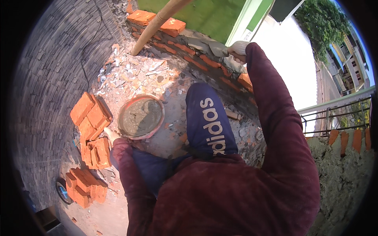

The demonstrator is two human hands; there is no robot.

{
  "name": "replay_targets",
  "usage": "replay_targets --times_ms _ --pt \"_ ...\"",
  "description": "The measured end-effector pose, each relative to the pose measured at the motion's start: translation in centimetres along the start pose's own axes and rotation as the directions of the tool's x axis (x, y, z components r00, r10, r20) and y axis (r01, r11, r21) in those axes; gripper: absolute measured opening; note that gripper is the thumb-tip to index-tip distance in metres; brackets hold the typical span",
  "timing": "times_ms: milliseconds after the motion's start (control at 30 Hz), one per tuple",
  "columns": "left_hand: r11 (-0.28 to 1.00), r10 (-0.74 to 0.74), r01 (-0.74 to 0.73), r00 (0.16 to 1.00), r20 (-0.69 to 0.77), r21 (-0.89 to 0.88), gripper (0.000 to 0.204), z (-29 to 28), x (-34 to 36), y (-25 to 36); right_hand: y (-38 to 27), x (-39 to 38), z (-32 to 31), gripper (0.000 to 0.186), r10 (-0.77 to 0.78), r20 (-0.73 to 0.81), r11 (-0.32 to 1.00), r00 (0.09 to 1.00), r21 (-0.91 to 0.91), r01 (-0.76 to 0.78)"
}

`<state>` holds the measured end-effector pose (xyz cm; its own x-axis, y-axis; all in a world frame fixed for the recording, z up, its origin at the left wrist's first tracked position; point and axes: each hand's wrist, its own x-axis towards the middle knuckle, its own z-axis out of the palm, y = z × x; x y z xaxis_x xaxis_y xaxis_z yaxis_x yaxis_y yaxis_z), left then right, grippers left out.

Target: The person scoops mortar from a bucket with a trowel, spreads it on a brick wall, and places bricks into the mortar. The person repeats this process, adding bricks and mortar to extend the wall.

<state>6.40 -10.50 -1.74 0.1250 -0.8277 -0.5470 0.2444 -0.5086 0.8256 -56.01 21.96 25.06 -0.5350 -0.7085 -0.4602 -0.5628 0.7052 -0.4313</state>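
My right hand (238, 52), in a pale knit glove, is closed around the handle of a trowel (217, 48). The trowel's grey blade rests against wet mortar along the top of a low brick wall (195, 63). On the other side, my left hand (113, 135) reaches down between a stack of orange bricks (94, 114) and a round tub (152, 132). Its fingers appear stretched toward the bricks, with nothing seen in them. Grey mortar (136, 115) fills much of the tub. Further orange bricks (98, 152) lie just below this hand.
A wooden pole (157, 23) leans near loose bricks (173, 26) on the wall's far end. Broken rubble (138, 72) covers the floor beyond the tub. Another brick pile (84, 187) stands lower left, beside a grey tiled wall (51, 98). Metal rods (334, 118) stick out at right.
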Motion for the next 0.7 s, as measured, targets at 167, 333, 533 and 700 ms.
replay_targets --times_ms 167,333,533,700 --pt "0.989 -0.03 0.038 0.998 0.057 -0.144 0.101 -0.5 -2.6 0.2 -0.7 -8.1 1.2 0.037 0.216 0.047 0.974 0.975 0.06 -0.218" --pt "0.992 -0.06 0.072 0.991 0.118 -0.102 0.095 -3.4 3.2 -1.8 1.0 -12.8 2.8 0.043 0.332 0.005 0.923 0.943 0.207 -0.326" --pt "0.978 -0.091 0.128 0.971 0.223 -0.162 0.093 -3.3 3.3 -2.2 -1.0 -12.8 2.6 0.042 0.21 -0.012 0.93 0.978 0.311 -0.196" --pt "0.976 0.157 -0.143 0.985 0.071 -0.165 0.087 -1.2 -3.1 0.4 2.0 -9.3 2.6 0.036 0.248 0.026 0.922 0.968 0.299 -0.245"
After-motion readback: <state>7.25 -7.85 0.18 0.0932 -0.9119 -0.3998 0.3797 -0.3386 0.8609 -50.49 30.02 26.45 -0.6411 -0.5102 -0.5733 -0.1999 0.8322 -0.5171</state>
